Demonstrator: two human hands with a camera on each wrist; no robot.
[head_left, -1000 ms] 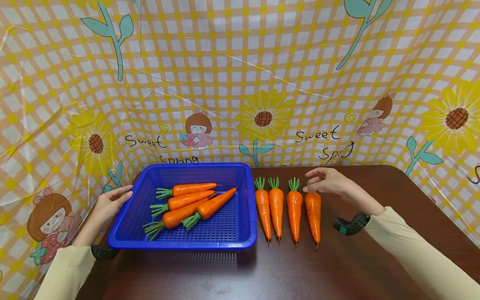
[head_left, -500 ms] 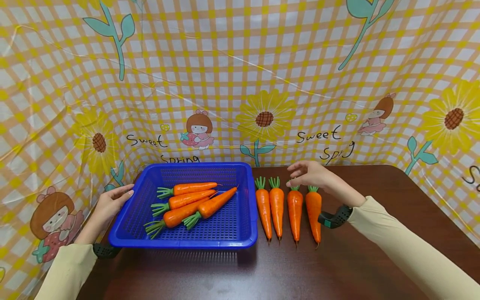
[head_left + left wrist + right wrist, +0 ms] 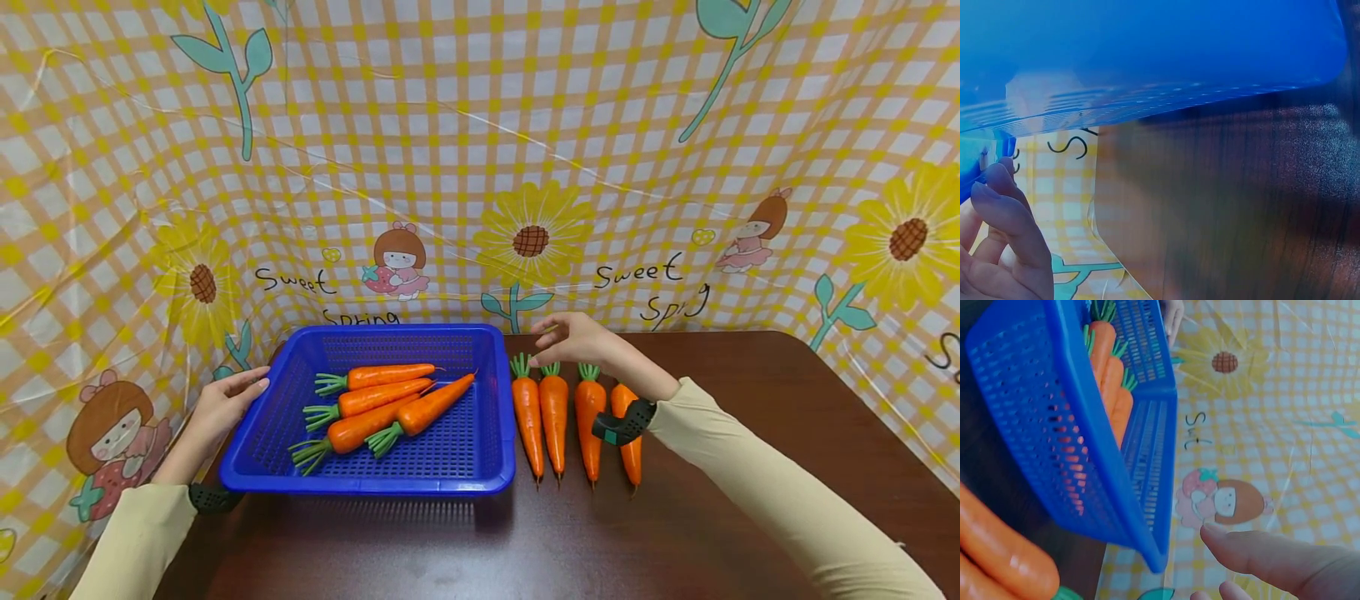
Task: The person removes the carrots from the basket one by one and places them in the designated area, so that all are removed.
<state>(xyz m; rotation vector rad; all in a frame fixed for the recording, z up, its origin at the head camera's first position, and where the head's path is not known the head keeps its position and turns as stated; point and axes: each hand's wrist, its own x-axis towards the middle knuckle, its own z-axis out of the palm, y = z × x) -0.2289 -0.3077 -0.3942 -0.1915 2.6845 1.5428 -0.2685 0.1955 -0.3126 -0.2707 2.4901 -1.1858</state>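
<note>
A blue plastic basket [image 3: 365, 486] stands on the left of the table with several orange carrots [image 3: 371, 432] lying inside. My left hand [image 3: 217, 410] is at its left rim, fingertips and thumb tip right at the edge; the left wrist view shows these fingers [image 3: 1013, 225] beside the blue plastic. Right of the basket, more carrots [image 3: 553, 408] lie side by side in a row, green tops away from me. Above the tops of the two nearest the basket hovers my right hand [image 3: 577, 340], fingers loosely bent and nothing in them. My right wrist covers part of the rightmost carrot [image 3: 630, 458].
The dark brown table [image 3: 570, 550] ends at the back against a yellow checked cloth [image 3: 450, 150] printed with sunflowers, which also hangs at both sides. A dark band [image 3: 624, 421] sits on the right wrist, and another band [image 3: 213, 498] on the left.
My right hand has moved left along the row, from the rightmost carrot's top to the tops nearest the basket. My left hand, the basket and the carrots have stayed in place.
</note>
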